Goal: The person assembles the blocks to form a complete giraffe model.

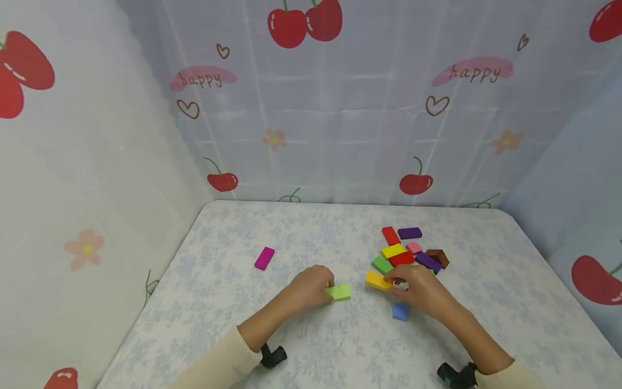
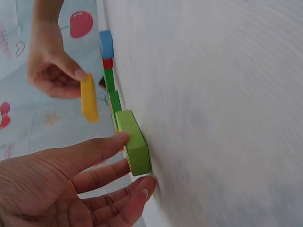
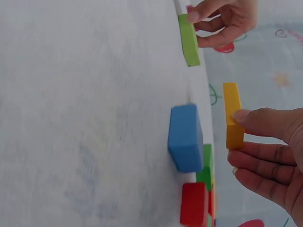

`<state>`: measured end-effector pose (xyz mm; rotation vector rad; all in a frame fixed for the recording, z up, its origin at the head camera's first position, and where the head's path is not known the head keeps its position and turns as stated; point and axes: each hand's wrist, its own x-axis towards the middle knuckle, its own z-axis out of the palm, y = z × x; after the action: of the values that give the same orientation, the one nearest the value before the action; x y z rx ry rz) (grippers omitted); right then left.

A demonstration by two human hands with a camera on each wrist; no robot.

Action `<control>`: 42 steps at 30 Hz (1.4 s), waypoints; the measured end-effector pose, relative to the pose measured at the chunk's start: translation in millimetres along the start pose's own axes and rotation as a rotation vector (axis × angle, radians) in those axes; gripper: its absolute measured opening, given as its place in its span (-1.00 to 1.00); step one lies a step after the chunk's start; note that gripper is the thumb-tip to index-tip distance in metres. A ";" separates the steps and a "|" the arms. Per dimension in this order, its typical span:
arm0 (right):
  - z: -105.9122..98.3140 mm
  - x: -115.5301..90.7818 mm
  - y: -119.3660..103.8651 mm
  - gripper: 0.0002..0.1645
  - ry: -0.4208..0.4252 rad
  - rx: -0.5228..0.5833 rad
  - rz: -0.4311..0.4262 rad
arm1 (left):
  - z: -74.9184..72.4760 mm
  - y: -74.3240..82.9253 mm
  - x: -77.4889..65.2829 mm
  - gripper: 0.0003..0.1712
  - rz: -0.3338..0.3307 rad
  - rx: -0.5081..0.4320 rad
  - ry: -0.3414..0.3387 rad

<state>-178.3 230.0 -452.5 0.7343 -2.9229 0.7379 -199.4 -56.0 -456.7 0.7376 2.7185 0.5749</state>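
My left hand [image 1: 308, 289] pinches a light green block [image 1: 341, 293] between thumb and fingers, low at the tabletop. In the right wrist view that block lies flat-sided along the table surface. My right hand [image 1: 420, 289] grips one end of an orange-yellow block [image 1: 376, 280]; the right wrist view shows this block [image 3: 233, 116] held up off the table. Just below the right hand in the head view sits a blue block [image 1: 400, 312]. Behind the right hand lies a loose cluster with a green block [image 1: 382, 265], a red block [image 1: 402, 259] and a purple block [image 1: 428, 262], partly covered by the hand.
A magenta block [image 1: 264, 259] lies alone on the left of the table [image 1: 214, 335]. Farther back in the cluster are a yellow block [image 1: 392, 251], a pink block [image 1: 414, 247], a brown arch-like block [image 1: 439, 257] and a dark purple block [image 1: 410, 233]. Printed curtains [image 1: 330, 119] enclose the table.
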 end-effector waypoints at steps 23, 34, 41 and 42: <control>42.6 11.6 -66.1 -0.73 -0.219 0.006 -0.212 | -12.6 -88.3 -10.3 -0.80 0.108 -0.369 -0.004; 57.9 26.1 -77.7 -0.77 -0.250 0.037 -0.245 | -5.3 -108.7 -7.9 -0.76 0.139 -0.451 0.012; 64.0 25.8 -77.2 -0.74 -0.213 0.051 -0.220 | 6.1 -120.9 -1.5 -0.72 0.255 -0.576 0.015; 64.6 25.6 -77.0 -0.75 -0.206 0.058 -0.219 | 7.9 -123.1 -1.0 -0.71 0.269 -0.607 0.008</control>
<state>-161.1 129.6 -472.2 1.1796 -2.9385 0.7690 -248.0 -151.7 -517.6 0.9188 2.2538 1.3773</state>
